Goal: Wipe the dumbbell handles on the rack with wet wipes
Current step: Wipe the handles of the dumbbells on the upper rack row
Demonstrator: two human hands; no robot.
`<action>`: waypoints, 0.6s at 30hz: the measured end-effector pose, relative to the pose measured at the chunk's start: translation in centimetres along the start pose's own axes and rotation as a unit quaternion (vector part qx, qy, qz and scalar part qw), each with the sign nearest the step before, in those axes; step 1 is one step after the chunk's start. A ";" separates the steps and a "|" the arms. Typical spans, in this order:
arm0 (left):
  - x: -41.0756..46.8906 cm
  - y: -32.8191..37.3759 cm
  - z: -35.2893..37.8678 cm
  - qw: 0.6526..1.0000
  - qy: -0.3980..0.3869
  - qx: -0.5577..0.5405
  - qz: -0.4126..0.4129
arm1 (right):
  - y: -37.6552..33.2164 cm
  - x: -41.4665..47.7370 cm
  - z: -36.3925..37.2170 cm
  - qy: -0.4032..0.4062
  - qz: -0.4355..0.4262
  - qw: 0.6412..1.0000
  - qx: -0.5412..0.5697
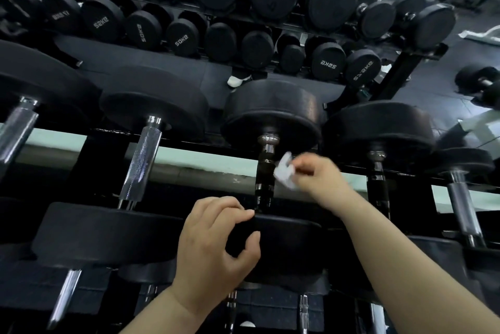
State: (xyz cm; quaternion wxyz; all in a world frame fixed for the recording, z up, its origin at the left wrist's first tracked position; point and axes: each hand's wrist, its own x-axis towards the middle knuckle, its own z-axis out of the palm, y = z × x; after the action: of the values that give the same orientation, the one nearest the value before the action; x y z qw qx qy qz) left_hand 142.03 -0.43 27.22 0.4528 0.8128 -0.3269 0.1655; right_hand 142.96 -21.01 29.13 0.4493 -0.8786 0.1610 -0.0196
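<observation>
- At the bottom edge, under the hands, a lower row of dumbbells [65, 298] shows its chrome bars below the top shelf of the rack [416, 175].
- The left hand [216, 247] is at the near edge of the shelf. Its fingers are curled over the rim of the near end of the middle dumbbell [292, 239], with the thumb on the side, so it grips this weight.
- The dark handle [265, 171] of this dumbbell goes away from the near weight to the far weight [273, 114], almost straight across the shelf.
- The right hand [316, 176] is just right of the handle. Its fingertips are closed in a pinch on a crumpled white wipe [285, 171].
- The wipe is at the right side of the handle, about the middle of its length. The picture is blurred there, so I cannot tell if it really touches.
- To the left, there is a wide open gap between this handle and the ribbed chrome handle of the left neighbour [143, 160].
- To the right, the right forearm crosses the gap before the right neighbour [377, 179].
- Behind the far edge of the rack stands a mirror [162, 60]. It shows more rows of black dumbbells.
</observation>
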 end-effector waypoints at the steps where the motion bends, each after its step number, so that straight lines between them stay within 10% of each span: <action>1: 0.1 0.2 0.0 1.000 -0.006 0.005 -0.016 | -0.4 0.5 0.0 0.058 0.032 0.997 0.049; 12: 0.5 0.4 0.6 0.999 0.018 -0.019 -0.042 | -0.5 -0.9 2.0 -0.118 0.064 0.991 0.015; 18: 0.4 0.3 0.6 0.999 0.011 -0.023 -0.046 | -1.5 1.6 2.3 0.060 0.073 0.987 0.128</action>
State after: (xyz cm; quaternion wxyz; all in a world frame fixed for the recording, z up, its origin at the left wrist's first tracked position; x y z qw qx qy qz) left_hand 142.10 -1.19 27.28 0.4824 0.8142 -0.2883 0.1458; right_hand 145.31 -18.88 28.78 0.5477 -0.7970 0.2477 -0.0594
